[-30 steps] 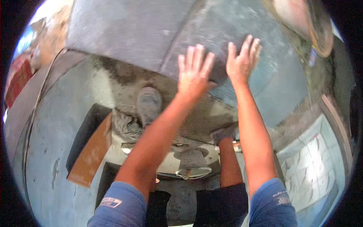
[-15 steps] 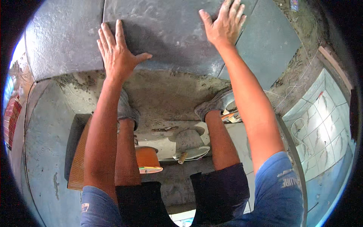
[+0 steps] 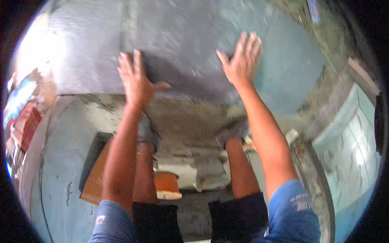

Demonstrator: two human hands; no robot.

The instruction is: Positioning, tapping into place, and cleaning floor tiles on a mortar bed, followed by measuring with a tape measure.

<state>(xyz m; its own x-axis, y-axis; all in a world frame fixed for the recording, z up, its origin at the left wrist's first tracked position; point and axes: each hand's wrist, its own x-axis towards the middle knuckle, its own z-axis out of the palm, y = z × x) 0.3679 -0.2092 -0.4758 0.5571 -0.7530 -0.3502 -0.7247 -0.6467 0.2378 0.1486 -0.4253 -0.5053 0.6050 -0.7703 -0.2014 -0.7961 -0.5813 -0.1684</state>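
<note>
My left hand [image 3: 135, 79] lies palm down, fingers spread, on the large dark grey slab [image 3: 182, 36], near its front edge and close to a seam with the paler grey slab [image 3: 85, 52]. My right hand [image 3: 243, 60] rests farther right with its fingers apart, on the dark slab where it borders a greener grey slab [image 3: 296, 65]. Neither hand holds anything. Under the slabs' front edge, my feet in grey footwear [image 3: 231, 133] stand on rough, dirty cement [image 3: 182, 119]. The picture is slightly blurred, so the exact seams are hard to make out.
An orange round container [image 3: 166, 181] sits between my legs, beside a grey object with a pale rim [image 3: 210, 174]. A brown panel [image 3: 95, 182] leans at lower left near a light blue wall [image 3: 60, 162]. Red items [image 3: 26, 129] lie far left; white tiles [image 3: 348, 150] show at right.
Since one second ago my left hand has moved left, farther from my right hand. Over the last half second both hands and the slabs have shifted lower in the picture.
</note>
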